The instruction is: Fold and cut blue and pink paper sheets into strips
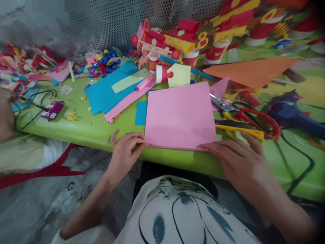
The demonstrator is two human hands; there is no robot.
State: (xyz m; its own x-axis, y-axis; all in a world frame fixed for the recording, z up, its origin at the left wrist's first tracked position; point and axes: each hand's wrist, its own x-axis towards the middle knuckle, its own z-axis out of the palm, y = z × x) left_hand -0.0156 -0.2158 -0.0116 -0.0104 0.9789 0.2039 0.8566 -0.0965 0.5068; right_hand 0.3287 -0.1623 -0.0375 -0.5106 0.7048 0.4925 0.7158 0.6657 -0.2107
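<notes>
Pink paper sheet (180,115): flat at the green tabletop's (96,127) near edge; near corners pinched, one in my left hand (129,144), one in my right hand (233,152). Uneven pulling could skew or crease it. Crowding its right side: red-handled scissors (254,111), yellow-and-black tool (238,126), blue glue gun (289,110). Left edge: blue paper rectangle (141,113). Beyond: tipped red-and-white cup (162,74).

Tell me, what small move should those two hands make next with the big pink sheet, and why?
I'd probably slide the fingertips along the near edge of the pink sheet to press it down. The left hand and right hand already hold its two near corners, and that edge lies by the rim of the green table. A narrow fold seems to run there, though I can't be sure.
</notes>
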